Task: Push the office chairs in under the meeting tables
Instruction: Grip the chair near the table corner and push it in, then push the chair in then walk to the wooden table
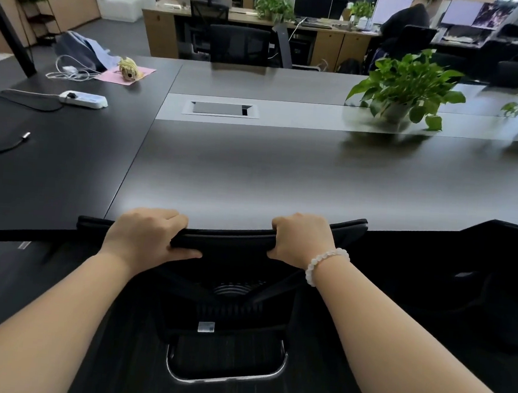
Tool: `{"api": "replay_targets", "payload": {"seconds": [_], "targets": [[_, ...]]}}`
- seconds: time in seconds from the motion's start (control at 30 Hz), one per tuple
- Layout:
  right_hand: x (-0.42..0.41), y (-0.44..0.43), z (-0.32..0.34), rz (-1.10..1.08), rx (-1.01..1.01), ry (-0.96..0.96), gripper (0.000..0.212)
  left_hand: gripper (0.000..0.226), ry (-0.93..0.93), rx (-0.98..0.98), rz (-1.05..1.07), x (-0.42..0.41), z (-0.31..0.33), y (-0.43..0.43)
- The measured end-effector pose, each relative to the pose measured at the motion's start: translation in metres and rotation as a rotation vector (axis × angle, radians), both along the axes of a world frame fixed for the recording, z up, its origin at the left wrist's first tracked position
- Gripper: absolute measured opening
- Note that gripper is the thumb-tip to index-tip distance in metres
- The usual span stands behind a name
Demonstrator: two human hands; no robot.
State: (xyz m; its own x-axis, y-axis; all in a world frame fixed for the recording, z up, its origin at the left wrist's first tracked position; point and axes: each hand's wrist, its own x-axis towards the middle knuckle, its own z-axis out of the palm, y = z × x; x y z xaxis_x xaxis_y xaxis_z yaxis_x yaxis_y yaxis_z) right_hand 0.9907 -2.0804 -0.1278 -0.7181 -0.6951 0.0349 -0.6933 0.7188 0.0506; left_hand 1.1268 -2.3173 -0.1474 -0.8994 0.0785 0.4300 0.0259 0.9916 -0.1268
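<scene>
Both hands' fingers [169, 217] curl over chair back [226, 240].

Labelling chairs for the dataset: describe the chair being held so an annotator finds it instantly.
Start at the long dark meeting table and come to its near edge, centre of view. The black mesh-back office chair there has its top rail against the table edge. It alone has the left hand and right hand gripping it; the chair to its right is untouched.

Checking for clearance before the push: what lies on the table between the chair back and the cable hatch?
Nothing. In the head view, the table top is bare from the chair back, gripped by both hands, to the cable hatch.
</scene>
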Motion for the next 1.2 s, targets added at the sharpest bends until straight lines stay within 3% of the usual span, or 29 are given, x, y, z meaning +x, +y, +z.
{"api": "replay_targets", "payload": {"seconds": [0.4,0.57,0.87,0.9,0.97,1.03,1.1,1.17,1.2], "targets": [[0.0,0.003,-0.001,0.03,0.003,-0.003,0.025,0.078,-0.055,-0.023,0.071,0.001,0.006,0.008],[-0.006,-0.002,0.003,0.031,0.009,-0.026,0.025,0.055,-0.308,0.087,0.249,-0.004,0.019,0.014],[0.009,0.004,-0.005,-0.002,-0.017,-0.017,0.033,0.062,-0.402,0.101,0.393,0.009,0.013,0.031],[0.011,0.006,-0.005,-0.005,-0.021,-0.036,0.039,0.063,-0.375,0.168,0.415,0.014,0.011,0.038],[0.018,0.01,0.0,-0.003,-0.141,-0.179,0.057,0.06,-0.152,0.383,0.445,0.027,0.011,0.056],[0.032,0.012,0.012,-0.021,-0.503,-0.469,0.064,0.048,0.132,0.662,0.523,0.044,0.017,0.071],[0.046,0.011,0.025,-0.077,-0.855,-0.656,0.053,0.028,0.247,1.101,0.559,0.063,0.029,0.08],[0.066,0.003,0.04,-0.147,-0.951,-0.743,0.038,0.006,0.249,1.469,0.499,0.084,0.042,0.084],[0.075,-0.003,0.047,-0.169,-0.963,-0.792,0.031,0.008,0.249,1.535,0.468,0.093,0.05,0.085]]}}
